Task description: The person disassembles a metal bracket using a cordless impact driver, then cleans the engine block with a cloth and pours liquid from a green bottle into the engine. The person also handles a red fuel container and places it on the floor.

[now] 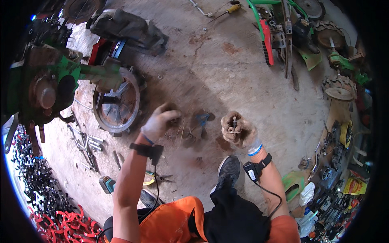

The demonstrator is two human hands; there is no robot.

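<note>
Both my hands wear dirty work gloves and are raised over a concrete floor. My right hand [240, 131] has its fingers curled round small metal parts. One of them looks like a bolt [234, 122] standing up among the fingertips. My left hand [162, 120] is closed, its fingers bent inward; whether something small sits in them is hidden. On the floor between the hands lie a small blue piece [202, 118] and a few little metal parts [189, 136], nearest to my left hand.
A lugged wheel [117, 101] and green machine [48, 81] stand at left, with wrenches and sockets [91, 146] below. Pliers [160, 178] and a teal power tool [107, 184] lie near my legs. A screwdriver [231, 9] lies far ahead; more machine parts [340, 65] crowd the right.
</note>
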